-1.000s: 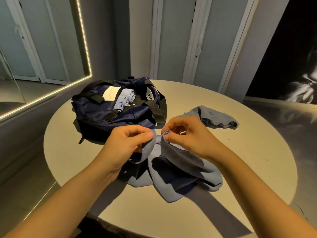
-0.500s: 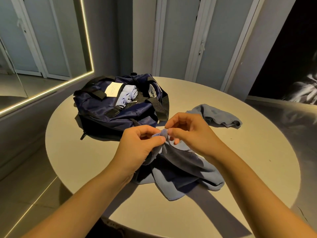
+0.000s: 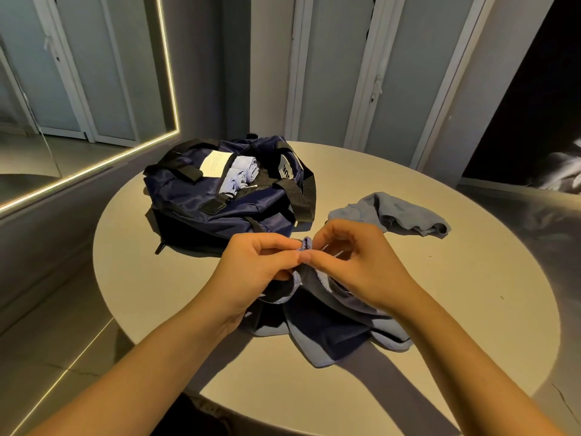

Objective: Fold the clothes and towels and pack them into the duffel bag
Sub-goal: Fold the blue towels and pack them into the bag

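- Right now my left grip (image 3: 254,272) and my right grip (image 3: 364,265) meet fingertip to fingertip. Both are curled tight and pinch the same bunched corner of a blue-grey towel (image 3: 330,338). A small nub of its hem pokes up between them.
- Below the two grips the towel hangs slack and piles in soft, uneven folds on the round, smooth, pale tabletop (image 3: 471,294). Its surface looks napped, lighter along the edges and dark in the shadowed hollows.
- Beyond my left grip, close behind the knuckles, sits the duffel bag (image 3: 220,199). It is navy, with a shiny, crinkled nylon skin and flat black webbing straps (image 3: 301,196), and its top gapes open.
- Inside that opening, farther out from my left grip, lie pale blue rolled towels (image 3: 239,176), tight cylinders side by side, next to a white rectangular card (image 3: 215,163).
- Past my right grip and a little outward lies a second cloth (image 3: 399,212), grey-blue and crumpled low with a curled edge. It lies apart from the towel I hold and near the bag's strap.
- Far off to the left of my left grip, a mirror (image 3: 78,89) edged with a thin glowing strip covers the wall.
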`<state>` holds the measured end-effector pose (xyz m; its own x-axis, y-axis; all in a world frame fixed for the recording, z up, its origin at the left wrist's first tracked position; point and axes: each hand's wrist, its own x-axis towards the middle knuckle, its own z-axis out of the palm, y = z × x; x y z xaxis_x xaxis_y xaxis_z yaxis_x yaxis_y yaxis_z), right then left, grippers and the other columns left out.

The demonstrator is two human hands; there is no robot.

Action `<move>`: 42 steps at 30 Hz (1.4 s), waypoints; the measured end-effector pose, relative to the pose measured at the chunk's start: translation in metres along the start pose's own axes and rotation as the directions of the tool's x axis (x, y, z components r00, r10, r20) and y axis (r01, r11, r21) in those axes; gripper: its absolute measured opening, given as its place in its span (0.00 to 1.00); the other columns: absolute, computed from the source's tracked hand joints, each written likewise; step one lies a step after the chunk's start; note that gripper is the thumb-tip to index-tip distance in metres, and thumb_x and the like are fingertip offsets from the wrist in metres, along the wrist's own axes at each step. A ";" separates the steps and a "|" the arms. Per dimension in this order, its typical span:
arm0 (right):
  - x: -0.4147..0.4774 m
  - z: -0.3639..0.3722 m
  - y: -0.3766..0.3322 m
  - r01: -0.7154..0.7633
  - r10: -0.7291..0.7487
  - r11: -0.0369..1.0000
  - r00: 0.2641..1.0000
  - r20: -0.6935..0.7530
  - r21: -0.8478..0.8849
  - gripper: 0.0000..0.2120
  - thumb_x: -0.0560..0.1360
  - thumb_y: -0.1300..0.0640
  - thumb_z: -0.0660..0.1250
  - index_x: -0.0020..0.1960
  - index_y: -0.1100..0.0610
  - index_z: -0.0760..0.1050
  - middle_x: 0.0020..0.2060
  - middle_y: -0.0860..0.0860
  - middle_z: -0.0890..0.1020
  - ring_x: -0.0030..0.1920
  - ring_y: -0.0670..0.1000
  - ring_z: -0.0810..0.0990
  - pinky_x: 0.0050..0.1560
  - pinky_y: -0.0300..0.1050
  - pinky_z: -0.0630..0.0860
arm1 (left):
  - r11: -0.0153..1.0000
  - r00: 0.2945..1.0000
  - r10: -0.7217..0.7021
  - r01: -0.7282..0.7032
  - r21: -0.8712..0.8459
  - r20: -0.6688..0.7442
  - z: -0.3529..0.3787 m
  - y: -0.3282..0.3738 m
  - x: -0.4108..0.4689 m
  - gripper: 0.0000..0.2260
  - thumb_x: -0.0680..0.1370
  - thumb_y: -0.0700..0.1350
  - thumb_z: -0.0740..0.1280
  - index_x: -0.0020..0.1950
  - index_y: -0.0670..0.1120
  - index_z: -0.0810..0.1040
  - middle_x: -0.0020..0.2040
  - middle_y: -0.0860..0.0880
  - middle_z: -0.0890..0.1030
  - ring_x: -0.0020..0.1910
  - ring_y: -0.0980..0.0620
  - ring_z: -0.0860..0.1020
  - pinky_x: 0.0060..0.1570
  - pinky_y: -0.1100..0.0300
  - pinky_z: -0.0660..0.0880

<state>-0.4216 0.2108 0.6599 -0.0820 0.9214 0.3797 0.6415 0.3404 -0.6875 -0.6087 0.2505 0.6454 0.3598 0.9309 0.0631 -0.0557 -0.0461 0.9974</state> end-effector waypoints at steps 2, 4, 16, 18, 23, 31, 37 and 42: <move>0.001 0.000 -0.001 -0.005 0.005 1.000 1.000 -0.002 -0.016 0.09 0.76 0.49 0.74 0.50 0.54 0.82 0.43 0.46 0.85 0.45 0.45 0.84 0.48 0.40 0.82 | 0.999 1.000 0.010 -0.010 0.037 0.002 -0.001 0.001 -0.001 0.06 0.76 0.37 0.74 0.49 0.46 0.86 0.43 0.47 0.88 0.44 0.51 0.86 0.41 0.65 0.80; 0.002 -0.002 -0.001 -0.004 0.004 1.000 1.000 0.003 -0.014 0.06 0.78 0.52 0.73 0.50 0.54 0.82 0.42 0.47 0.85 0.44 0.46 0.84 0.48 0.42 0.82 | 0.999 1.000 0.009 -0.009 0.047 0.001 -0.001 0.002 -0.001 0.06 0.76 0.36 0.74 0.49 0.46 0.86 0.42 0.46 0.88 0.42 0.52 0.86 0.41 0.66 0.79; 0.011 -0.049 -0.023 -0.131 0.043 0.973 0.911 0.410 0.190 0.05 0.80 0.65 0.67 0.48 0.61 0.81 0.42 0.53 0.84 0.43 0.48 0.81 0.49 0.39 0.79 | 0.997 0.999 0.046 -0.048 0.064 0.025 -0.017 0.030 0.004 0.10 0.74 0.32 0.74 0.53 0.42 0.85 0.40 0.42 0.86 0.38 0.49 0.83 0.39 0.63 0.80; 0.018 -0.047 -0.029 -0.071 0.015 0.988 0.931 0.365 0.139 0.04 0.80 0.63 0.68 0.49 0.59 0.82 0.43 0.53 0.85 0.44 0.49 0.83 0.50 0.40 0.80 | 0.993 0.997 0.069 -0.072 0.094 0.038 -0.016 0.039 0.005 0.10 0.74 0.32 0.75 0.53 0.42 0.84 0.40 0.40 0.86 0.38 0.48 0.84 0.40 0.62 0.81; 0.028 -0.038 -0.039 0.101 -0.085 0.993 0.967 0.240 -0.056 0.04 0.80 0.58 0.70 0.51 0.56 0.83 0.42 0.47 0.86 0.45 0.47 0.84 0.50 0.40 0.81 | 0.962 0.987 0.113 -0.139 0.234 0.118 -0.014 0.053 0.007 0.10 0.78 0.34 0.71 0.56 0.44 0.83 0.42 0.41 0.86 0.47 0.42 0.85 0.51 0.57 0.83; 0.030 -0.033 -0.042 0.159 -0.121 0.971 0.971 0.208 -0.179 0.04 0.77 0.54 0.73 0.48 0.54 0.83 0.38 0.44 0.84 0.40 0.44 0.82 0.42 0.36 0.80 | 0.890 0.975 0.155 -0.208 0.406 0.159 -0.014 0.060 0.006 0.12 0.79 0.35 0.70 0.58 0.49 0.82 0.38 0.45 0.86 0.43 0.50 0.85 0.54 0.58 0.81; 0.034 -0.031 -0.035 0.125 -0.098 0.975 0.984 0.149 -0.183 0.08 0.75 0.49 0.74 0.50 0.52 0.80 0.41 0.44 0.82 0.43 0.46 0.80 0.45 0.44 0.81 | 0.835 0.964 0.183 -0.257 0.487 0.194 -0.010 0.065 0.009 0.11 0.80 0.36 0.69 0.60 0.48 0.80 0.40 0.46 0.86 0.44 0.50 0.86 0.59 0.52 0.80; 0.036 -0.028 -0.032 0.091 -0.062 0.977 0.987 0.150 -0.195 0.08 0.79 0.48 0.70 0.54 0.52 0.80 0.44 0.45 0.83 0.45 0.46 0.82 0.49 0.49 0.82 | 0.814 0.966 0.222 -0.260 0.519 0.135 -0.007 0.071 0.015 0.14 0.78 0.39 0.71 0.63 0.48 0.79 0.39 0.48 0.87 0.43 0.53 0.86 0.60 0.54 0.78</move>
<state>-0.4236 0.2276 0.7130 -0.2347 0.9164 0.3243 0.7679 0.3793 -0.5162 -0.6141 0.2636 0.7171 0.4608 0.8397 0.2873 0.3448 -0.4677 0.8138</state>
